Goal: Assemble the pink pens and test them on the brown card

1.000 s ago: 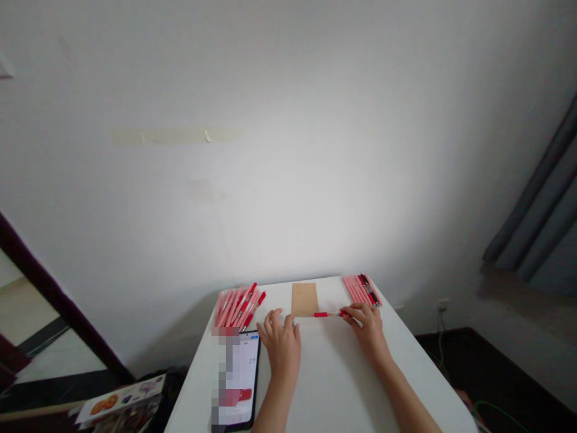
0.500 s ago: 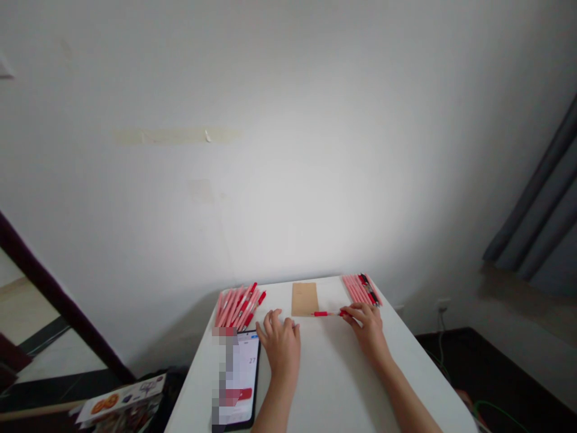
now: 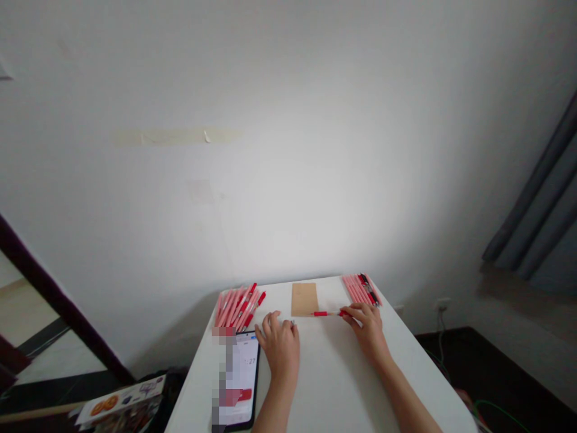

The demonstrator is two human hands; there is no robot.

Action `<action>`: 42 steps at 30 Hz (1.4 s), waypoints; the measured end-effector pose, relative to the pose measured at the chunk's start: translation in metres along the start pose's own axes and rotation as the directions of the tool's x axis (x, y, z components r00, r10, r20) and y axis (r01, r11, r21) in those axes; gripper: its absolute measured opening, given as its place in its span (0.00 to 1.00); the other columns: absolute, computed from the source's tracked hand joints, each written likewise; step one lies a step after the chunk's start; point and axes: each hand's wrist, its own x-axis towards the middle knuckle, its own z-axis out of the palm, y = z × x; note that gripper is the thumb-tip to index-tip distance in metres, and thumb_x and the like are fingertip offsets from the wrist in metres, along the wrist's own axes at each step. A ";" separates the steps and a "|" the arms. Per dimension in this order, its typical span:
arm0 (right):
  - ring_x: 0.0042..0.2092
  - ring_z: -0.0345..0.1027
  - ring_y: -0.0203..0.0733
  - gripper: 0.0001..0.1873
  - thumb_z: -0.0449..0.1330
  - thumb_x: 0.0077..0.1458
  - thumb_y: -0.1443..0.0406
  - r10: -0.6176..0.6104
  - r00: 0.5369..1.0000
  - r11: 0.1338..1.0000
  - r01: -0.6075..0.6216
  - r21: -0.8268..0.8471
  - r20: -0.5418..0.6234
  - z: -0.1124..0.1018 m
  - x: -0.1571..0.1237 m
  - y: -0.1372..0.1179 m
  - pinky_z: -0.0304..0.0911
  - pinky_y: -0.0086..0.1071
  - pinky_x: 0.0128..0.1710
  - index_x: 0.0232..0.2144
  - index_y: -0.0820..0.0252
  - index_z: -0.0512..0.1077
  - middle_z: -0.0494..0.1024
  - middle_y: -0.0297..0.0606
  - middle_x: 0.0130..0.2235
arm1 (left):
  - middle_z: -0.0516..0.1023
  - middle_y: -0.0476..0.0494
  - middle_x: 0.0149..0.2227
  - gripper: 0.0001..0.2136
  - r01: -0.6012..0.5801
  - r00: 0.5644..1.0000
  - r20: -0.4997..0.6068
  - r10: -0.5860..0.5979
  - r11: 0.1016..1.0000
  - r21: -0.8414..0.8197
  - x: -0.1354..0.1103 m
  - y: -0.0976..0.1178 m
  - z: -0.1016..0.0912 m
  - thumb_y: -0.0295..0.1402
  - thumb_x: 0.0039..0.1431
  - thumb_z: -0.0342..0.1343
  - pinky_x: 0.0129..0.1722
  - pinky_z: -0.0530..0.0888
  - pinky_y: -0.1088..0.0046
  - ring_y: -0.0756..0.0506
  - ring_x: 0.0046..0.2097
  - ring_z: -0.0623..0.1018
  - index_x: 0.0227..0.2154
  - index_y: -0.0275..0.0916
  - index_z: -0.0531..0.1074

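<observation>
My right hand [image 3: 367,328] pinches the red end of a pen [image 3: 320,313]. The pen lies level, pointing left, its thin tip over the lower right corner of a brown paper rectangle [image 3: 305,299]. My left hand [image 3: 280,344] rests low over the white table [image 3: 333,373], its fingers spread and bent, between the phone and the brown paper. A tiny greyish spot shows by its right-hand fingertip, too small to name. To its upper left lies a loose pile of pink and red pens [image 3: 237,305]. Beyond my right hand, pink pens [image 3: 358,290] lie side by side with red and black ones.
A phone [image 3: 241,376] with its screen lit lies on the table's left side, partly pixelated. The wall [image 3: 288,180] rises just behind the table. A printed box [image 3: 121,400] is at lower left, and a grey curtain [image 3: 541,210] hangs at right.
My left hand has shifted very slightly, and a small greyish spot now shows at its fingertip. My right hand and the pen in it look unmoved.
</observation>
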 end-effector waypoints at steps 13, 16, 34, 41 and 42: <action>0.43 0.65 0.49 0.20 0.50 0.59 0.50 0.005 1.000 1.000 -0.005 -0.008 0.013 0.002 -0.001 0.001 0.62 0.43 0.44 0.36 0.48 0.79 0.76 0.42 0.39 | 0.72 0.43 0.47 0.08 0.014 1.000 0.005 -0.014 1.000 -0.015 -0.001 -0.003 0.006 0.31 0.54 0.53 0.57 0.57 0.46 0.40 0.53 0.66 0.26 0.42 0.77; 0.43 0.65 0.49 0.20 0.50 0.59 0.50 0.006 1.000 1.000 -0.006 -0.013 0.015 0.002 -0.001 0.002 0.62 0.43 0.44 0.36 0.48 0.79 0.76 0.42 0.39 | 0.72 0.43 0.47 0.07 0.022 1.000 0.005 -0.022 0.999 -0.036 -0.001 -0.002 0.004 0.30 0.53 0.54 0.57 0.58 0.46 0.39 0.53 0.66 0.26 0.41 0.77; 0.44 0.64 0.50 0.20 0.50 0.60 0.52 0.004 1.000 1.000 -0.004 0.000 0.014 0.003 -0.002 0.002 0.61 0.45 0.44 0.35 0.50 0.80 0.76 0.43 0.39 | 0.72 0.40 0.47 0.07 -0.065 0.990 -0.138 0.024 0.953 -0.296 0.000 -0.003 0.017 0.30 0.56 0.52 0.52 0.64 0.49 0.39 0.51 0.69 0.29 0.41 0.75; 0.44 0.64 0.49 0.17 0.52 0.59 0.53 -0.006 0.999 1.000 0.007 -0.013 0.046 0.004 -0.002 0.005 0.61 0.44 0.44 0.36 0.48 0.79 0.76 0.41 0.40 | 0.71 0.39 0.46 0.08 -0.086 0.984 -0.177 0.024 0.932 -0.353 0.002 -0.007 0.021 0.32 0.57 0.51 0.50 0.65 0.54 0.39 0.49 0.69 0.29 0.41 0.75; 0.44 0.64 0.49 0.17 0.52 0.59 0.53 -0.007 0.999 1.000 0.007 -0.014 0.045 0.004 -0.002 0.005 0.61 0.44 0.44 0.36 0.48 0.79 0.76 0.41 0.40 | 0.71 0.39 0.46 0.08 -0.086 0.984 -0.175 0.024 0.930 -0.358 0.002 -0.008 0.021 0.33 0.57 0.52 0.50 0.65 0.54 0.39 0.49 0.69 0.29 0.41 0.75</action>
